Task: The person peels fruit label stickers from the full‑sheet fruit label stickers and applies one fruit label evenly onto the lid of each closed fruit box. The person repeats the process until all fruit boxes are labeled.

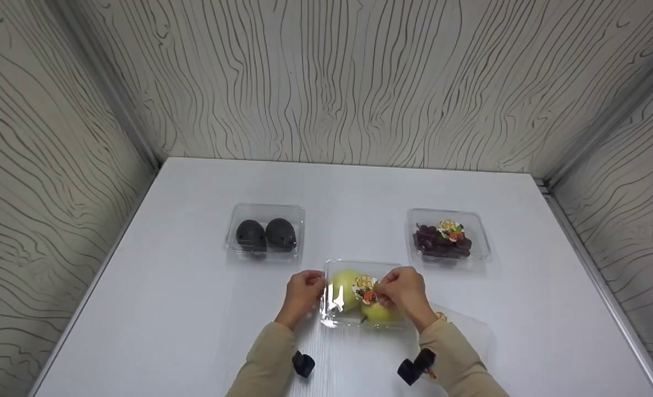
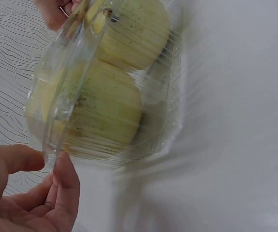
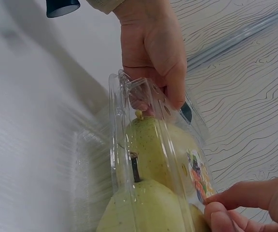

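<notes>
Pear box, moulded from thin, clear, glinting plastic, with rounded corners, ribbed sides and a stiff projecting rim. Sits on the near part of the smooth, white counter, between left grip and right grip. Holds two plump, rounded pears, yellow-green and finely speckled, lying side by side, one with a dark, woody stem. Gets pinched at its rim by the left grip, thumb and finger set on opposite faces of the plastic edge. Bears on its lid a round sticker, brightly printed, with the right-hand edge nipped between thumb and fingertip of the right grip. Shares the counter with a similar box farther back on the left, containing two dark, egg-shaped fruits, and with another clear box farther back on the right, heaped with small, oblong, dark-red fruits and topped with a matching round sticker. Lies near a thin, pale sheet, partly hidden beneath the right beige sleeve. Faces a cream wall patterned with wavy, wood-grain lines.
</notes>
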A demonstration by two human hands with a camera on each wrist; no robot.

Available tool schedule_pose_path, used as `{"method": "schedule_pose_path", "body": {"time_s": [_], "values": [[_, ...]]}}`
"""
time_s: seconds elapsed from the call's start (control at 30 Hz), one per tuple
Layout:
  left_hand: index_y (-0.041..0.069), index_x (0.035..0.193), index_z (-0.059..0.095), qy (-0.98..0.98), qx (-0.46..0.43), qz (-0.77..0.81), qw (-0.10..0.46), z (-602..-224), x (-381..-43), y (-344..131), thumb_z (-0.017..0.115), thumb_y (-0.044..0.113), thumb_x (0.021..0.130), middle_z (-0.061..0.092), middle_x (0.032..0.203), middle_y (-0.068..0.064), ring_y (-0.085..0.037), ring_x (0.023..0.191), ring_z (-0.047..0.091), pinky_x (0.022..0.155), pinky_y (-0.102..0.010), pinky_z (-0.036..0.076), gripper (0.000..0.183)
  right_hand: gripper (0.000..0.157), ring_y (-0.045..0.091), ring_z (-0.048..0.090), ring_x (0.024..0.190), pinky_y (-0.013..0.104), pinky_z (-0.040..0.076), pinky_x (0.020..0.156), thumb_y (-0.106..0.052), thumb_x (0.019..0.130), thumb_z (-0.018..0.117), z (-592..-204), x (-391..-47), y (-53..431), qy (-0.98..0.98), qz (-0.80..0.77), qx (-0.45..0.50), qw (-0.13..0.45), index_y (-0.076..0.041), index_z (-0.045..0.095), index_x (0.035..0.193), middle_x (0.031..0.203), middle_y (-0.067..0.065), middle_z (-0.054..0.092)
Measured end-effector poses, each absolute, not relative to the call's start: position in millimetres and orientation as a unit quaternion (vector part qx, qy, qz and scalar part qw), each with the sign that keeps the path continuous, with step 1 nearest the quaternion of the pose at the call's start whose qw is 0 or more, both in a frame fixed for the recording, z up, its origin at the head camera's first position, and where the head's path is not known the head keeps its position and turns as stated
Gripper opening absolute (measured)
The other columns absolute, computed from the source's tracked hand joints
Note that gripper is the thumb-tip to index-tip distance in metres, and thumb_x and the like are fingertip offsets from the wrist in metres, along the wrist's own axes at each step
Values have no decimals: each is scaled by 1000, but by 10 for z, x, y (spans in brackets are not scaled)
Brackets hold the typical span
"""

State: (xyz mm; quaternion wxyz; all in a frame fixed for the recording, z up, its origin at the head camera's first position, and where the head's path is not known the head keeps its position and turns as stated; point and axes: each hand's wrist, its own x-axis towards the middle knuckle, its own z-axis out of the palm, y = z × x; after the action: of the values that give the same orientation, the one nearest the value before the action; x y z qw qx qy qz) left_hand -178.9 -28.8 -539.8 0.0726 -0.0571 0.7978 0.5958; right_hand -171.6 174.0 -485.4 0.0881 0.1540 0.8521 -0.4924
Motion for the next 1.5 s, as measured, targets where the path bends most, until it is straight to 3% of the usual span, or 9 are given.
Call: {"method": "schedule_pose_path", "body": {"time_s": [0.73, 1.0, 1.17, 1.3, 1.4, 1.5], "values": [[-10, 104, 65, 790, -55, 606, 70, -5402, -1789, -288, 59, 7, 87, 71, 90, -20, -6, 69, 59, 65, -20, 53, 26, 17, 7, 57, 40, 24, 53, 47, -2, 74, 77, -4823, -1711, 1804, 851, -493, 155, 95, 2, 63, 66, 48, 3, 62], [-9, 106, 65, 791, -61, 603, 79, -5398, -1792, -286, 59, 8, 88, 71, 92, -20, -9, 73, 62, 67, -22, 54, 26, 16, 10, 58, 43, 20, 48, 45, -3, 77, 74, -4820, -1695, 1807, 876, -468, 101, 59, 0, 63, 67, 54, 7, 64], [-8, 109, 65, 800, -62, 591, 89, -5393, -1787, -294, 59, 10, 89, 70, 96, -19, -12, 78, 64, 70, -25, 55, 27, 12, 10, 60, 52, 16, 46, 50, -6, 82, 71, -4843, -1671, 1770, 906, -422, 22, 12, -2, 66, 72, 66, 9, 68], [-7, 109, 65, 803, -62, 587, 89, -5389, -1786, -295, 59, 11, 90, 70, 97, -18, -13, 81, 64, 71, -25, 55, 27, 7, 13, 64, 62, 18, 52, 58, -5, 84, 69, -4871, -1616, 1744, 915, -399, -44, -37, -2, 69, 78, 72, 8, 71], [-7, 110, 64, 803, -63, 586, 90, -5381, -1783, -294, 59, 11, 89, 70, 96, -18, -14, 80, 64, 71, -26, 55, 28, 4, 19, 68, 74, 25, 57, 67, -5, 85, 69, -4901, -1546, 1724, 921, -371, -96, -72, -1, 70, 86, 81, 8, 73], [-7, 110, 64, 802, -64, 587, 91, -5380, -1783, -295, 59, 11, 89, 70, 96, -18, -13, 80, 64, 71, -26, 55, 28, 13, 23, 69, 89, 33, 58, 79, -7, 86, 69, -4936, -1454, 1707, 927, -339, -134, -86, -2, 70, 98, 95, 9, 73]]}}
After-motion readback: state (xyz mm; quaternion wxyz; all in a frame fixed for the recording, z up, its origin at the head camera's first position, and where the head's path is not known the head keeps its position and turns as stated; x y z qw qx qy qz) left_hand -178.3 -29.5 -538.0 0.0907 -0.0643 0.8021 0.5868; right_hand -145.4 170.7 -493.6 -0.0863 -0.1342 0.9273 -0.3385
